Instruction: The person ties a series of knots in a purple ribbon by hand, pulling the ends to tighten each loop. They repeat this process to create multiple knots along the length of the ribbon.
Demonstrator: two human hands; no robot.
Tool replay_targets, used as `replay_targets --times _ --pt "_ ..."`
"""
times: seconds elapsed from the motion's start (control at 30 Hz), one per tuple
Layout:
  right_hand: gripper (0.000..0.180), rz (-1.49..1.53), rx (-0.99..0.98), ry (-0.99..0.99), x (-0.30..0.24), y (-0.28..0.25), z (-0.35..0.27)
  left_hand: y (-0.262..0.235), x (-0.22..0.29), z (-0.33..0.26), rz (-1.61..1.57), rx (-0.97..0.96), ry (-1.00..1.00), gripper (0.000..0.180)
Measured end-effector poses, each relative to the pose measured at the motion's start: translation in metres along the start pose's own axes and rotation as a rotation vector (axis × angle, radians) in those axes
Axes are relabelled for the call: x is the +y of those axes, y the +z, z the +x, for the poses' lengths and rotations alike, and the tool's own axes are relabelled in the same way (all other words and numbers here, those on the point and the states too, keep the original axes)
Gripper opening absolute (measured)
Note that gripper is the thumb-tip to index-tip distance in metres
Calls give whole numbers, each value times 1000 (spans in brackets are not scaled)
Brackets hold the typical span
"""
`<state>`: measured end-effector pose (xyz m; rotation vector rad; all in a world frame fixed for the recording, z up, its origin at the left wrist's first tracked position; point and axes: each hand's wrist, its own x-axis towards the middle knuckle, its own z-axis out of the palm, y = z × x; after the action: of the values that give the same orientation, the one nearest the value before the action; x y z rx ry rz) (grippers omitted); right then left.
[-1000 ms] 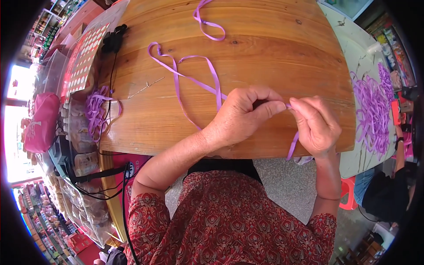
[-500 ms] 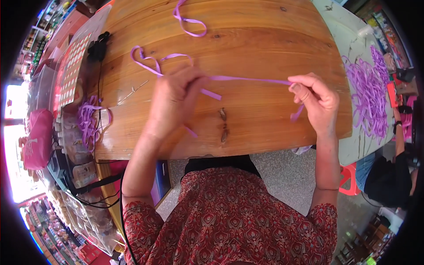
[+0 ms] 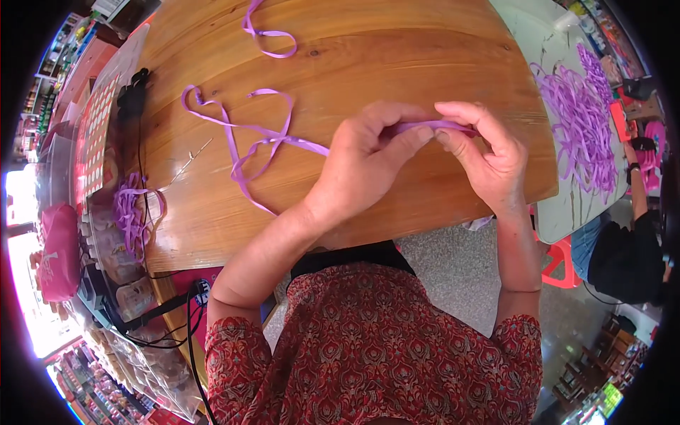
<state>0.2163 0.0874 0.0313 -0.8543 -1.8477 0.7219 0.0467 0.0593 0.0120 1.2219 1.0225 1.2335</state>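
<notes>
Two hands over one wooden table (image 3: pixel 397 49). Left hand (image 3: pixel 365 159) and right hand (image 3: pixel 482 152) both pinch the same purple ribbon (image 3: pixel 265 138), fingertips nearly touching, a short stretch of ribbon held taut between them. From the left hand the ribbon trails away leftward in loops lying flat on the wood. One second, shorter ribbon piece (image 3: pixel 265 32) lies apart near the table's far edge. One small ribbon bundle (image 3: pixel 131 209) sits at the table's left edge, beside one pink bag (image 3: pixel 57 251). One large heap of purple ribbons (image 3: pixel 581 120) rests on the neighbouring table to the right. One other person (image 3: pixel 623 248) sits at lower right.

Half a second ago: hands well apart, ribbon stretched long between them. Now they have closed together at centre-right.
</notes>
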Motion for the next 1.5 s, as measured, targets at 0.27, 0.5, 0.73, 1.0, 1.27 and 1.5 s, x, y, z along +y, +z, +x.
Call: replay_targets --times 0.27,0.5,0.73,1.0,1.27,1.5 --pt "18 -134 -97 -80 7 -17 -7 -7 5 -2 141 30 22 9" --pt "16 -239 -105 -61 6 -14 -7 -12 6 0 213 49 48 9" --pt "14 100 -306 98 12 -15 -5 -14 -1 6 315 105 174 8" --pt "19 1078 -179 441 23 16 -16 -4 -5 -1 -208 68 -106 8" --pt "27 250 -55 45 18 20 -12 0 -10 -4 -232 105 -13 13" --pt "27 -33 61 -78 9 28 -9 3 -15 -3 -207 121 34 11"
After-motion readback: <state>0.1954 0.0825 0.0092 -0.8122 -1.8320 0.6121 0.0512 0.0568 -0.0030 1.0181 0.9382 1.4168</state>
